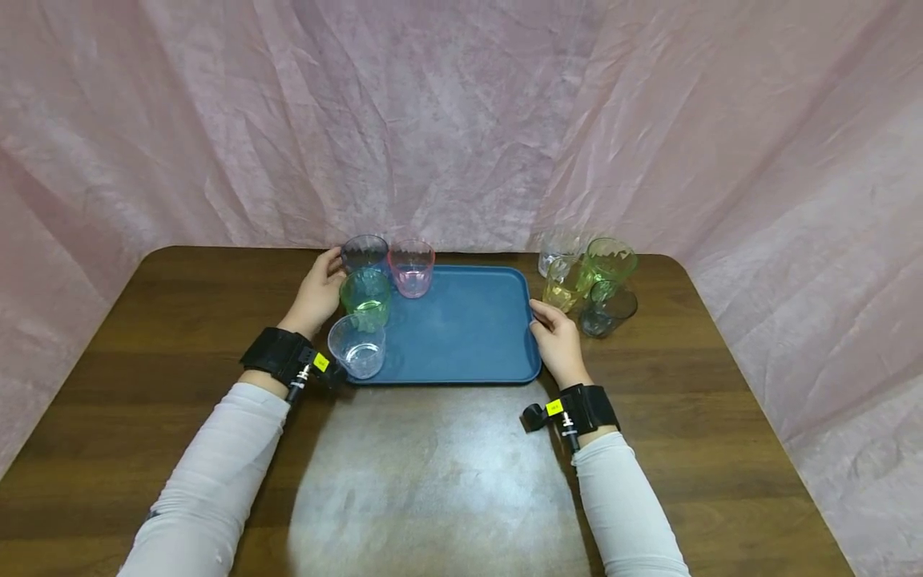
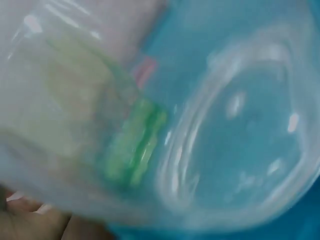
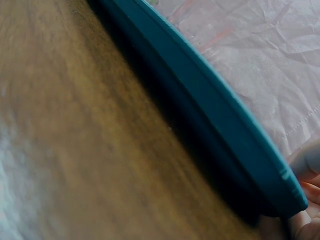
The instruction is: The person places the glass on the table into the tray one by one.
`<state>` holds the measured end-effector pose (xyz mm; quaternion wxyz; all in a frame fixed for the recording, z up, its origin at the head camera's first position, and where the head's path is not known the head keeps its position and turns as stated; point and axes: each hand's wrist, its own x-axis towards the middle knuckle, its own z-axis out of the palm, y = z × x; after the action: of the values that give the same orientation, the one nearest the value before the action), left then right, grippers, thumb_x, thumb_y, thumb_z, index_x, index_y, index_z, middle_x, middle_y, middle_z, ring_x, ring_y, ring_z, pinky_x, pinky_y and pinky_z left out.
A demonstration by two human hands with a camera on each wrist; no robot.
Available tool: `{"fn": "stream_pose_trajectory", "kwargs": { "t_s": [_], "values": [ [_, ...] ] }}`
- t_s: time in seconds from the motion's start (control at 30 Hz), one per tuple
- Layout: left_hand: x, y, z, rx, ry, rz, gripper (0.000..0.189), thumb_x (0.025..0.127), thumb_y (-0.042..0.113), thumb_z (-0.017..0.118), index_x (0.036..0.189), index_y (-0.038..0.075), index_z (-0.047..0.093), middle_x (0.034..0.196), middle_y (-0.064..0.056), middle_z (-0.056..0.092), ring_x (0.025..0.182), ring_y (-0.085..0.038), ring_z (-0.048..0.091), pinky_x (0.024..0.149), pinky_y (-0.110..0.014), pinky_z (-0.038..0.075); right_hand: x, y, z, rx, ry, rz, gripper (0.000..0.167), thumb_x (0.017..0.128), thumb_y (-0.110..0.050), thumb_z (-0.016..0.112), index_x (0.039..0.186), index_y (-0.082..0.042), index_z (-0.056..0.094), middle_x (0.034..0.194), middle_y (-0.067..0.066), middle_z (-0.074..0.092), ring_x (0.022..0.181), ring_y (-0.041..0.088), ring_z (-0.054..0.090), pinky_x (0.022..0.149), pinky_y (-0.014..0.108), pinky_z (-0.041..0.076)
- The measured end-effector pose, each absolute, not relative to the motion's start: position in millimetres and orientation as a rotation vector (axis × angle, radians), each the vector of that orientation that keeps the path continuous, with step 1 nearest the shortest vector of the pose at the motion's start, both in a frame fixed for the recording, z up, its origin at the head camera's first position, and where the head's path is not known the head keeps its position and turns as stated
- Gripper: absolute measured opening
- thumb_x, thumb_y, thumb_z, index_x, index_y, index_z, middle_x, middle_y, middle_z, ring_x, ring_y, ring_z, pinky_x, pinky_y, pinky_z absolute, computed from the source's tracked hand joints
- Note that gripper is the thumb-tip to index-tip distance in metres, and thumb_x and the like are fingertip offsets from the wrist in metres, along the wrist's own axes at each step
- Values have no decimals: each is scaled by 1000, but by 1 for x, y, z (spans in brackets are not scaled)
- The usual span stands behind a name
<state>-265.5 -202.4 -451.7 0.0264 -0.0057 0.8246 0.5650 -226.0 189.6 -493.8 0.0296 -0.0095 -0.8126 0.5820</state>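
A blue rectangular tray [image 1: 461,324] lies between both hands at the far side of the table. On its left part stand a dark glass [image 1: 364,252], a pink glass [image 1: 413,271], a green glass [image 1: 366,295] and a clear glass [image 1: 356,353]. My left hand [image 1: 316,295] holds the tray's left edge beside the dark and green glasses, which partly hide the fingertips. In the left wrist view the clear glass [image 2: 240,135] fills most of the picture. My right hand [image 1: 558,343] grips the right rim, thumb and fingers pinching the tray [image 3: 200,95] in the right wrist view.
Right of the tray stand a clear glass [image 1: 557,250], a yellow glass [image 1: 561,290], a light green glass [image 1: 611,258] and a dark grey glass [image 1: 608,311]. A pink curtain [image 1: 461,120] hangs behind the wooden table [image 1: 685,385].
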Motion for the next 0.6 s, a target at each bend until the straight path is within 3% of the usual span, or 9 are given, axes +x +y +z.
{"fn": "stream_pose_trajectory", "kwargs": {
  "t_s": [0.2, 0.43, 0.6],
  "values": [
    [-263, -197, -464, -130, 2278, 2024, 60, 109, 11, 41, 161, 1, 13, 163, -24, 22, 150, -33, 23, 120, -46, 27, -227, 188, -493, -18, -2493, 1795, 40, 101, -1, 53, 141, 3, 56, 146, 21, 52, 134, 33, 51, 110, 41, 44],
    [-253, -189, -459, -196, 2269, 2059, 57, 107, 4, 44, 160, 0, 23, 164, -19, 25, 151, -30, 25, 121, -43, 27, -229, 188, -493, -5, -2481, 1787, 40, 101, 0, 53, 141, 4, 56, 146, 22, 52, 134, 34, 52, 110, 41, 44],
    [-248, -189, -479, -186, 2343, 2045, 59, 104, -2, 47, 159, 4, 28, 163, -16, 31, 149, -26, 31, 114, -29, 34, -227, 191, -500, -2, -2514, 1766, 40, 102, 0, 52, 141, 4, 56, 146, 22, 51, 134, 33, 51, 110, 42, 44]
  ]
}}
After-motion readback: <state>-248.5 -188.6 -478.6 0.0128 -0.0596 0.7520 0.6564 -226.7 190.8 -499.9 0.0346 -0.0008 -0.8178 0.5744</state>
